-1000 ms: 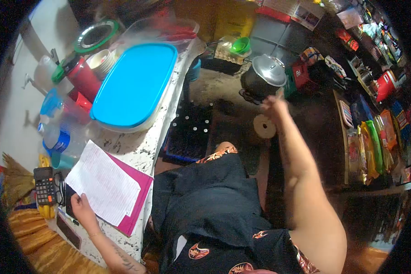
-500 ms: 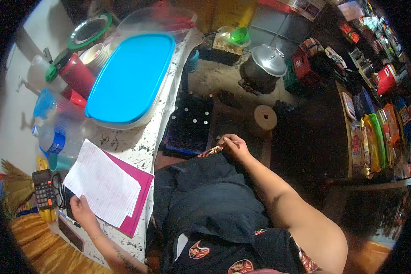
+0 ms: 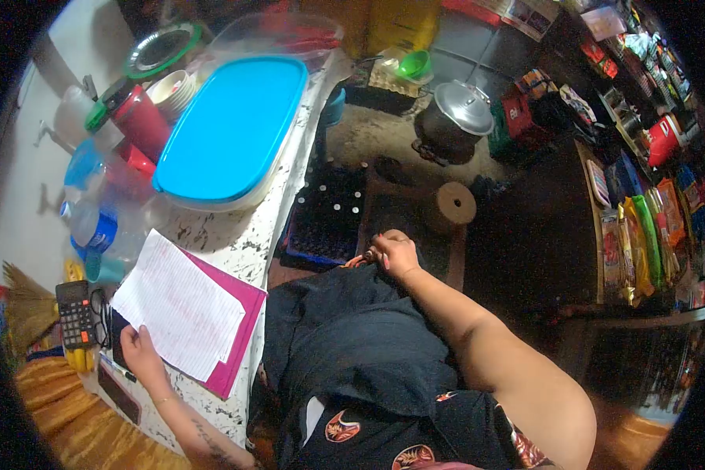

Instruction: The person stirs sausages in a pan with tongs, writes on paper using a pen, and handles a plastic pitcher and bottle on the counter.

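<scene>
Lined sheets of paper [image 3: 182, 312] with faint writing lie over a magenta folder [image 3: 243, 313] on the table at left. My left hand [image 3: 141, 356] has its fingers and thumb at the lower left edge of the paper, closed on it. My right hand [image 3: 395, 254] rests at my knee, by the patterned hem of the dark clothing [image 3: 352, 321]. Its fingers are curled in, and what they hold, if anything, is hidden. Close to my left hand are a pen [image 3: 119, 366], a phone [image 3: 119, 395] and a black calculator [image 3: 76, 315].
A blue-lidded plastic container [image 3: 235, 129] stands farther up the table, beside a clear water bottle [image 3: 94, 227] and a red jug [image 3: 141, 117]. On the floor are a crate of bottles [image 3: 321, 227] and a lidded pot [image 3: 456, 117]. Packed shelves [image 3: 650, 235] stand at right.
The view has shifted slightly. My right hand's fingers have curled downward more at the knee. My left hand stays at the paper's edge, with its fingers slightly shifted.
</scene>
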`<action>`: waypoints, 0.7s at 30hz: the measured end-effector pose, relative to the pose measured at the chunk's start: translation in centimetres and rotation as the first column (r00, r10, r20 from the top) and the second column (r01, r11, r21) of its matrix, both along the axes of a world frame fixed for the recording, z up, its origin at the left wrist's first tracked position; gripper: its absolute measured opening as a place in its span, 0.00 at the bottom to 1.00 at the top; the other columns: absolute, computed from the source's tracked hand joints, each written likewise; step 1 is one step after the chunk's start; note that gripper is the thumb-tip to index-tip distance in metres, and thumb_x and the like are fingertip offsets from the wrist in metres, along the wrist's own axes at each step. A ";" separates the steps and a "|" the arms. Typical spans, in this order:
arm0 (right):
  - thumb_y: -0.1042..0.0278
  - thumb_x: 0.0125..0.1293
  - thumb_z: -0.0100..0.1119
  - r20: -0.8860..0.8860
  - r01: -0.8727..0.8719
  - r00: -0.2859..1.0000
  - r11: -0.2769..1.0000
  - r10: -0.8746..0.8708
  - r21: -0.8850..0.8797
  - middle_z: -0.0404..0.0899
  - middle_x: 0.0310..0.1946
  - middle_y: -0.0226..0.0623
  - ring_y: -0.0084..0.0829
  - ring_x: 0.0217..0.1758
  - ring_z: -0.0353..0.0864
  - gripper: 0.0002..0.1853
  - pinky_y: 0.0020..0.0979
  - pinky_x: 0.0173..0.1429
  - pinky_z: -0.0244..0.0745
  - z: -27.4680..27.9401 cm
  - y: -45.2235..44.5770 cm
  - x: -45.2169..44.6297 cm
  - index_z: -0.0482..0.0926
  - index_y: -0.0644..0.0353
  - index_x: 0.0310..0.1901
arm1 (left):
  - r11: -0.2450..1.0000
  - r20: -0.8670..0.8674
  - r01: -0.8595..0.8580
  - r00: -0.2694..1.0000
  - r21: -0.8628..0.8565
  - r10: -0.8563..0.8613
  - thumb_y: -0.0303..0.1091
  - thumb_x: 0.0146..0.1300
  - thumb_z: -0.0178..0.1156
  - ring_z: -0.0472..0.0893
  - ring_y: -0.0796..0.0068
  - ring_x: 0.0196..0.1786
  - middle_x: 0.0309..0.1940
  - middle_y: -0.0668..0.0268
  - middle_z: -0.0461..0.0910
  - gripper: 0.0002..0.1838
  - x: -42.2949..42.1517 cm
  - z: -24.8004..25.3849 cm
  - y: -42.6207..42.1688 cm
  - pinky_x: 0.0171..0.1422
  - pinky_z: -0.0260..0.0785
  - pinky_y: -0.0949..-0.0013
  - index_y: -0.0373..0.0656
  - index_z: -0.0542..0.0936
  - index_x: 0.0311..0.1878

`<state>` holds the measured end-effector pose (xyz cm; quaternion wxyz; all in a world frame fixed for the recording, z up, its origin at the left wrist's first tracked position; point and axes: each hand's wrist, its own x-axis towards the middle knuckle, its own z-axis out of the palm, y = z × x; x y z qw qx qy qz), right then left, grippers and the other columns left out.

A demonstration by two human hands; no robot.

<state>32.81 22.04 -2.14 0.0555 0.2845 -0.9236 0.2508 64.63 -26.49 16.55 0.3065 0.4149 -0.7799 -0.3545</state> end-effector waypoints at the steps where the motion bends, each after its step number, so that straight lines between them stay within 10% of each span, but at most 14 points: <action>1: 0.61 0.60 0.62 0.016 0.018 1.000 0.998 -0.019 0.056 0.82 0.38 0.39 0.44 0.47 0.82 0.08 0.42 0.53 0.75 0.1 -0.1 0.3 0.82 0.50 0.40 | 1.000 -0.006 -0.002 1.000 -0.012 0.002 0.26 0.70 0.56 0.71 0.81 0.40 0.37 0.69 0.73 0.07 -0.1 0.1 0.2 0.49 0.66 0.74 0.34 0.72 0.46; 21: 0.58 0.57 0.61 0.442 -0.489 0.858 0.681 0.262 0.545 0.84 0.48 0.40 0.47 0.56 0.81 0.24 0.64 0.60 0.62 1.0 -4.4 3.0 0.75 0.43 0.57 | 0.999 0.088 0.026 0.996 -0.033 -0.023 0.28 0.68 0.58 0.80 0.75 0.40 0.37 0.64 0.81 0.09 -0.8 1.7 1.6 0.46 0.71 0.70 0.35 0.74 0.48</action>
